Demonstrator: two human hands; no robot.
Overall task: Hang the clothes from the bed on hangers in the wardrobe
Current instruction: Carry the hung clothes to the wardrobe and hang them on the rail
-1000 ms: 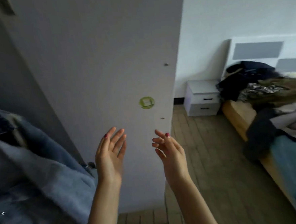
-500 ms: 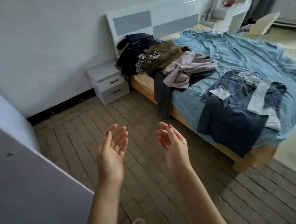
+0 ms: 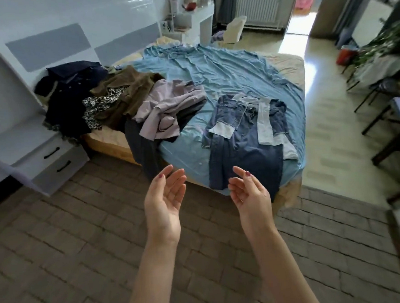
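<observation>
Both hands were raised palm-inward over the brick-patterned floor [image 3: 59, 251] short of the bed [image 3: 224, 78], the left hand [image 3: 163, 201] and right hand [image 3: 250, 195] each empty, fingers loosely spread and slightly curved. On the blue sheet lay a patched denim garment [image 3: 243, 143] near the foot edge. Toward the headboard [image 3: 73, 45] were heaped a mauve garment [image 3: 167, 108], a brown one [image 3: 128, 90], what appeared to be a leopard-print piece [image 3: 101, 106], and dark navy clothing [image 3: 69, 89].
</observation>
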